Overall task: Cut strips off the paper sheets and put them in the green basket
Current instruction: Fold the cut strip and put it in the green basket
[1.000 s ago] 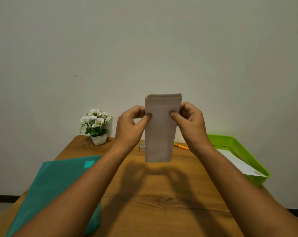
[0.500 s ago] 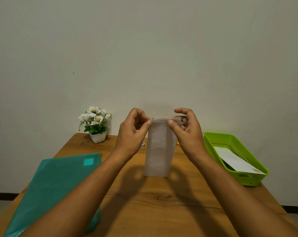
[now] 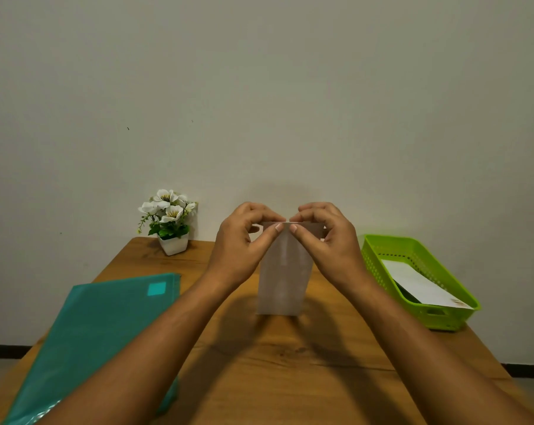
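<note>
Both hands (image 3: pixel 285 231) pinch paper (image 3: pixel 285 271) top edge over table (image 3: pixel 290 363); one strip (image 3: pixel 418 285) in basket (image 3: pixel 379 265), more left

Both bare forearms are extended forward. The left hand (image 3: pixel 241 243) and right hand (image 3: pixel 330 240) are raised close together, thumb and forefinger of each pinched on the top edge of a paper sheet (image 3: pixel 285 277).
</note>
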